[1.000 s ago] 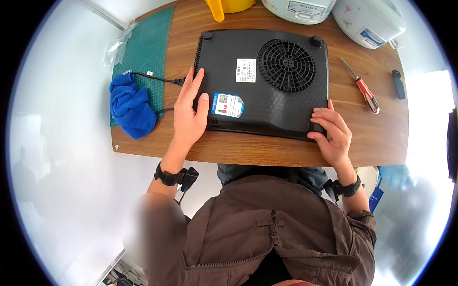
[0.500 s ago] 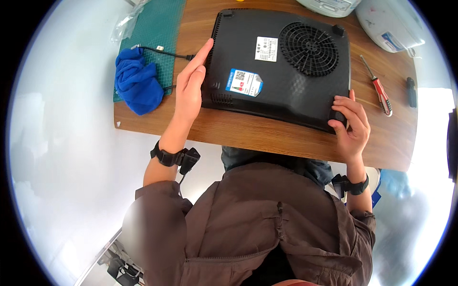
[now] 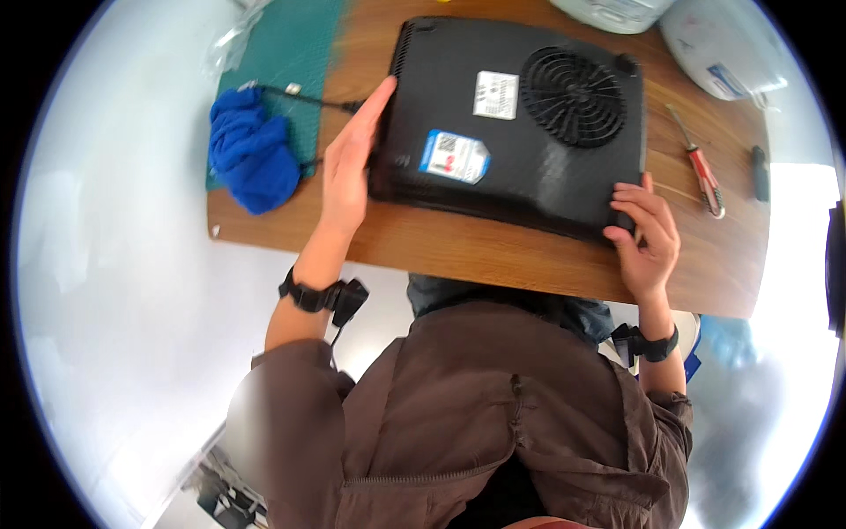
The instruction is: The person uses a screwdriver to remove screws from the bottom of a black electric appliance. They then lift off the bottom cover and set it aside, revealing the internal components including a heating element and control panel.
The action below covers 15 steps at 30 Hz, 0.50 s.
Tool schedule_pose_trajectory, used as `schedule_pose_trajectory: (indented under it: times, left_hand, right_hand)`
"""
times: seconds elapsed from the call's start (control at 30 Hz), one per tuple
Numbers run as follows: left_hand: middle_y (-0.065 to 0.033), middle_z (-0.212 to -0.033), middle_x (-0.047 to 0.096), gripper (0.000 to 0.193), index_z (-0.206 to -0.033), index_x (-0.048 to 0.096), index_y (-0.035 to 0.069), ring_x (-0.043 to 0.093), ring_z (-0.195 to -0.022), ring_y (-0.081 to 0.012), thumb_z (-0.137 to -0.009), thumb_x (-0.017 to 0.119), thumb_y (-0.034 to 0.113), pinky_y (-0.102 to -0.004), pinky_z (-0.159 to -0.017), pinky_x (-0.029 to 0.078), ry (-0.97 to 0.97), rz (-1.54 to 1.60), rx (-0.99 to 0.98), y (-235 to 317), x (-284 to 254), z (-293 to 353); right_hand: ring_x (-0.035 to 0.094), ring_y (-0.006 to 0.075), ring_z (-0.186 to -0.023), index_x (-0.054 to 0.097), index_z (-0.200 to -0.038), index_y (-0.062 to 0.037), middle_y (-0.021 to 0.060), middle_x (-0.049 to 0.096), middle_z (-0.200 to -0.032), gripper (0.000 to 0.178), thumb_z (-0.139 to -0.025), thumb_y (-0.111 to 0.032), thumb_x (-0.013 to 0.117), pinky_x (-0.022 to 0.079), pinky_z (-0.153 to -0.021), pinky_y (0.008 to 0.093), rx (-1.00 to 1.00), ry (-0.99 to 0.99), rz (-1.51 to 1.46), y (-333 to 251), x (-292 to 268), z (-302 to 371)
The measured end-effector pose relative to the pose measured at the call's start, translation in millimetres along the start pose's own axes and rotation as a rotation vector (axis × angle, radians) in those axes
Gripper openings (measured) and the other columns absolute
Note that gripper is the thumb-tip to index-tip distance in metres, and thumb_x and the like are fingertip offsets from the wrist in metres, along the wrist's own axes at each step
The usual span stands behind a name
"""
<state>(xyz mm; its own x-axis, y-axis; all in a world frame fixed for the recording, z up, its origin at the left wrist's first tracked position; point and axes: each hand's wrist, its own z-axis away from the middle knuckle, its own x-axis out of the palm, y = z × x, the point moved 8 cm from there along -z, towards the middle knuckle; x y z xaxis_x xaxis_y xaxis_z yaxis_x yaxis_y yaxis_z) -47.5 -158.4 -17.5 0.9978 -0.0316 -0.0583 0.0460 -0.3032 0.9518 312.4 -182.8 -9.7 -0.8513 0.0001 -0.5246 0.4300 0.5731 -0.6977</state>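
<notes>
A black induction cooker (image 3: pixel 493 189) lies bottom side up at the table's middle, a round fan grille at its far right and two stickers on its underside. My left hand (image 3: pixel 350 167) presses along its left side, fingers fairly straight and pointing away from me; part of them may be hidden by the edge. At the near right corner, my right hand (image 3: pixel 650 234) grips the cooker, with fingers bent over the rim and thumb on the near side. Both hands hold the cooker between them. Beside my left hand, a black cable (image 3: pixel 322 101) runs left from the cooker.
A blue cloth (image 3: pixel 251 163) rests partly on a green cutting mat (image 3: pixel 264 66) at the left. To the right lie a red-handled screwdriver (image 3: pixel 705 181) and a small dark object (image 3: pixel 760 172). Whitish plastic containers (image 3: pixel 718 48) stand at the far right.
The cooker has shifted and tilted slightly in my hands, its grille and stickers moving a little toward me. Both hands have moved slightly left with it.
</notes>
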Motion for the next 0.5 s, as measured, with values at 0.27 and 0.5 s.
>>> schedule_pose_trajectory:
  times: [0.27, 0.5]
  left_hand:
    - [-0.0220, -0.163, 0.036, 0.092, -0.155, 0.040, -0.005, 0.034, -0.153, -0.0338, -0.098, 0.053, 0.066, -0.0432, -0.125, 0.025, -0.075, -0.345, 0.085, 13, 11, 2]
    - [-0.0184, -0.168, 0.029, 0.134, -0.160, 0.029, 0.000, 0.032, -0.153, -0.0363, -0.056, 0.094, 0.054, -0.0450, -0.124, 0.028, -0.160, -0.621, 0.193, 6, 23, 10]
  right_hand:
    - [0.068, 0.0299, -0.115, 0.073, -0.108, -0.0003, 0.0122, 0.072, -0.113, 0.040, -0.072, -0.011, 0.087, 0.042, -0.117, 0.0506, 0.006, -0.098, 0.030, 0, -14, -11]
    - [0.066, 0.0375, -0.111, 0.068, -0.124, -0.0043, 0.0165, 0.067, -0.124, 0.037, -0.089, -0.015, 0.075, 0.051, -0.099, 0.0447, 0.226, 0.212, 0.750, 50, -101, -39]
